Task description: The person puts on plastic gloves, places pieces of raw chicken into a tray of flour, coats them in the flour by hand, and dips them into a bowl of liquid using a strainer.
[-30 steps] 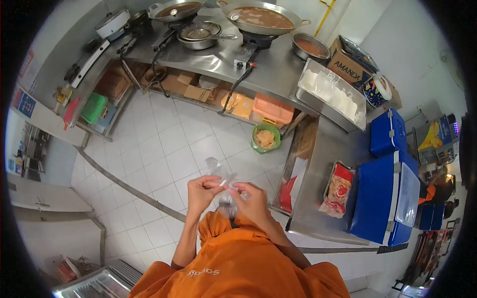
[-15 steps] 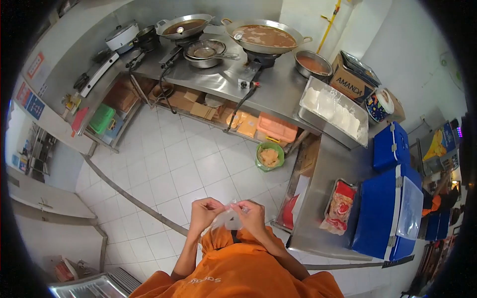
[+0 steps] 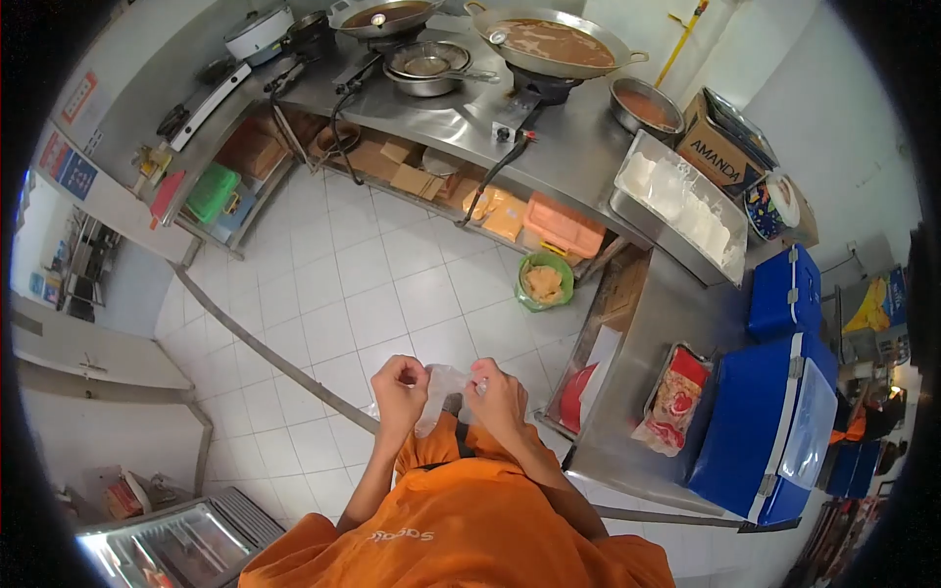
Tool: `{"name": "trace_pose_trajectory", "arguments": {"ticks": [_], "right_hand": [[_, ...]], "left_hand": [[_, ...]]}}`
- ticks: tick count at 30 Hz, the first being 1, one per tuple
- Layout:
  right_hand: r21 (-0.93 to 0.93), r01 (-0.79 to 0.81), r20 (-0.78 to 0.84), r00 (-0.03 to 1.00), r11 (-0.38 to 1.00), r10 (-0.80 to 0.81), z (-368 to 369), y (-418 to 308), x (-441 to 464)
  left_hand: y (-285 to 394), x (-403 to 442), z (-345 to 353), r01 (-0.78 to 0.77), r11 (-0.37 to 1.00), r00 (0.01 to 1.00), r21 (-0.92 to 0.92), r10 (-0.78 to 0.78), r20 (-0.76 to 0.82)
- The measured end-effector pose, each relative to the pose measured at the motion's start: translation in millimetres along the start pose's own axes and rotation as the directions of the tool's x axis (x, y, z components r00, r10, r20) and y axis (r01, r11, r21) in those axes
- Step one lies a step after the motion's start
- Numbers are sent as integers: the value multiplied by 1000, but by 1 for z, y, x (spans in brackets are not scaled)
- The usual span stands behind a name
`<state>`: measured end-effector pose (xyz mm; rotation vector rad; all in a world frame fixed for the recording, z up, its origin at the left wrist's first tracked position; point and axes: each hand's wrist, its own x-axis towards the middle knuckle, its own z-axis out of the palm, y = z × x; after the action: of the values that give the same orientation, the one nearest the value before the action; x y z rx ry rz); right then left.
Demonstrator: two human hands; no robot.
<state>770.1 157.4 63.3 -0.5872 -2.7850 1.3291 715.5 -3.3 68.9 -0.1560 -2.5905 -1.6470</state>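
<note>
A piece of thin clear plastic (image 3: pixel 442 392) is stretched in front of my orange shirt, over the floor. It may be a bag or a disposable glove; I cannot tell which. My left hand (image 3: pixel 400 394) pinches its left edge between thumb and fingers. Opposite, my right hand (image 3: pixel 496 397) has the right edge in a similar pinch. The plastic hangs down loosely between the two hands.
On the steel counter to the right are packaged meat on a tray (image 3: pixel 676 397), a blue cooler (image 3: pixel 747 421) and a metal pan of white powder (image 3: pixel 676 201). A green-lined bin (image 3: pixel 542 282) stands on the floor. Large woks (image 3: pixel 554 44) sit on burners at the back.
My hands have moved slightly farther apart and up in view, spreading the clear plastic wider. The camera view has shifted, so the counters appear higher and to the right.
</note>
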Motion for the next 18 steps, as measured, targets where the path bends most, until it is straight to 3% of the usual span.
{"name": "trace_pose_trajectory", "arguments": {"ticks": [3,6,8,10,13,16,18], "right_hand": [[-51,11,11,1000,999,-10,7,-4,-4],[-159,11,114,993,987,7,18,16,-1],[-51,8,54,999,999,-5,16,18,0],[48,28,12,1000,998,-29,11,11,2],[153,98,-15,995,983,-97,7,-6,2],[161,193,-7,981,968,-194,3,-21,-2],[104,273,22,961,956,-277,3,-22,-4]], "left_hand": [[-7,-12,8,95,969,990,-228,-68,122],[-8,-10,5,12,976,999,-218,-4,38],[-6,-4,3,-184,983,980,18,185,-71],[-2,0,1,-341,902,915,266,384,-128],[8,-13,-3,-502,801,857,328,512,61],[-13,-22,0,-251,928,911,275,131,391],[-24,-19,1,-72,962,893,265,-55,446]]}}
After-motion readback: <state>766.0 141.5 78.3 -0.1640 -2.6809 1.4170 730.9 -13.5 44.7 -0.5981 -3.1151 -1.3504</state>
